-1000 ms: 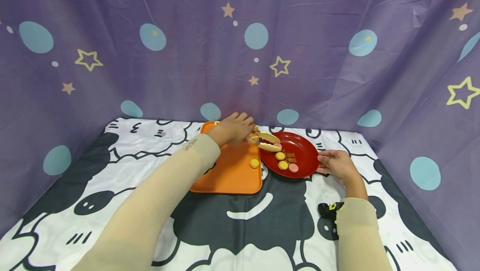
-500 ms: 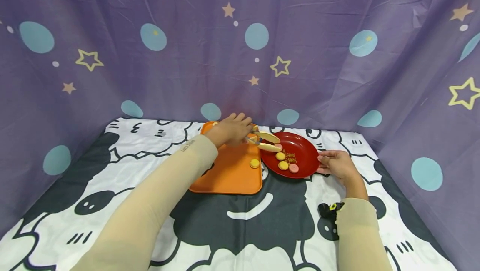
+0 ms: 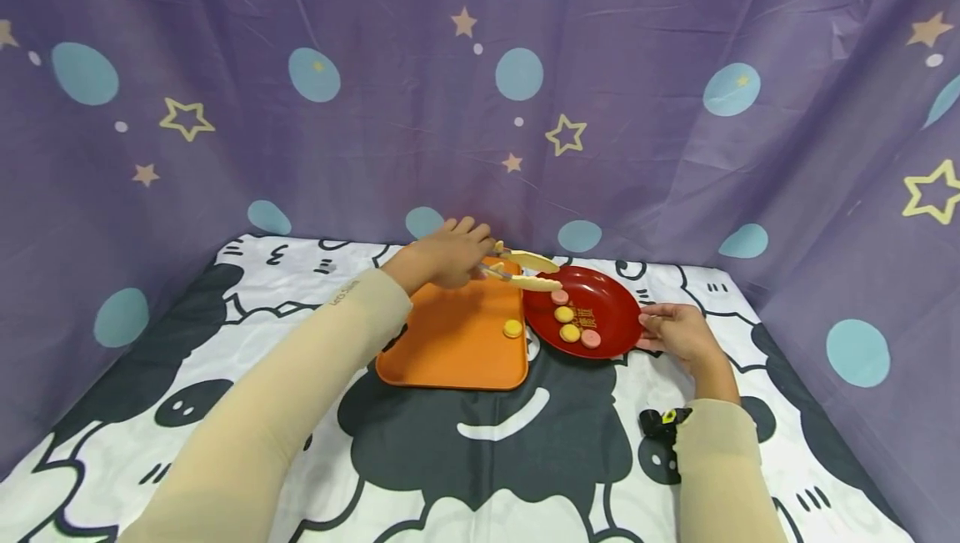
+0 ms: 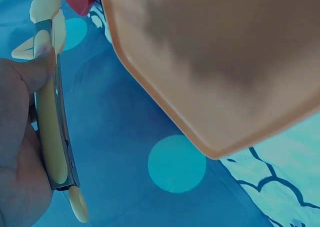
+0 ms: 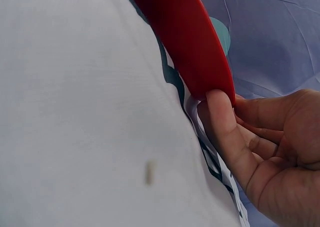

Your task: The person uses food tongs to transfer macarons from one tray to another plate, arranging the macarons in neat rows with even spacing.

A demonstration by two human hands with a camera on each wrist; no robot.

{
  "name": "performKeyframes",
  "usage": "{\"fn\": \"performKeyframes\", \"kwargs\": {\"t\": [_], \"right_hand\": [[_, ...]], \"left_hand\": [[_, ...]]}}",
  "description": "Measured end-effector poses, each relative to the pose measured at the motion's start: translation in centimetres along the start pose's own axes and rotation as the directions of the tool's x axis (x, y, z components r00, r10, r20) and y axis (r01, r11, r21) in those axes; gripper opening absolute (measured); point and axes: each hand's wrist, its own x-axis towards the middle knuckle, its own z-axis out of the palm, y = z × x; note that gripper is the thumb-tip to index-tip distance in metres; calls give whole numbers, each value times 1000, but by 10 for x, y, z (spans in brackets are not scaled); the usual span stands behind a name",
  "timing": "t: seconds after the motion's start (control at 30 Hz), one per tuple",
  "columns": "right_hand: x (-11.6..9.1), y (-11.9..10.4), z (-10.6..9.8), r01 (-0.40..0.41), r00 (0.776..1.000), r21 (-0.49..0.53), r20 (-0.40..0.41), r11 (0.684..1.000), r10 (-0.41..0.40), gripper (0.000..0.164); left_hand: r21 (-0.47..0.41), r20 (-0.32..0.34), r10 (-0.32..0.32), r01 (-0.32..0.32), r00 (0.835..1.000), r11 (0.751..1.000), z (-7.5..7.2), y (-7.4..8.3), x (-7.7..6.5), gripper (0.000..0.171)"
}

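Observation:
My left hand [image 3: 447, 254] grips cream-coloured food tongs [image 4: 52, 122] over the back of the orange tray [image 3: 450, 359]. The arms of the tongs are spread, their tips above the left back rim of the red plate [image 3: 611, 309], with nothing between them. On that plate lie two pink macarons, the farther pink macaron [image 3: 559, 297] close to the tips, and two yellow macarons between them. One yellow macaron [image 3: 513, 329] sits on the tray near its right edge. At the plate's right side my right hand [image 3: 678, 333] pinches the red rim between thumb and fingers.
Tray and plate stand side by side on a table with a cartoon-sheep cloth [image 3: 480, 476]. Behind them hangs a purple curtain [image 3: 420, 126]. A small black object with a yellow mark [image 3: 660, 424] is beside the right sleeve.
The left hand has drawn up and to the left with the tongs, whose tips have come away from the farther pink macaron, left on the plate. My right hand keeps its hold on the rim.

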Motion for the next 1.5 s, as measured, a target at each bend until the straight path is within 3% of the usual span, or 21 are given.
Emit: {"fn": "performKeyframes", "kwargs": {"t": [0.67, 0.93, 1.17, 1.5], "right_hand": [[-1, 0, -1, 0, 1000, 13, 7, 1000, 0, 38], [-2, -1, -1, -11, 1000, 16, 0, 1000, 11, 38], [-2, -2, 0, -13, 1000, 4, 1, 1000, 13, 39], [-2, -1, 0, -22, 1000, -6, -7, 1000, 22, 39]], "left_hand": [[48, -135, 101, -95, 986, 994, 22, -7, -56, 53], [-60, -160, 90, -101, 983, 993, 37, -11, -79, 53], [-134, -132, 55, -73, 990, 988, 50, -16, -94, 57], [-186, -116, 47, -68, 992, 980, 65, -12, -101, 53]]}}
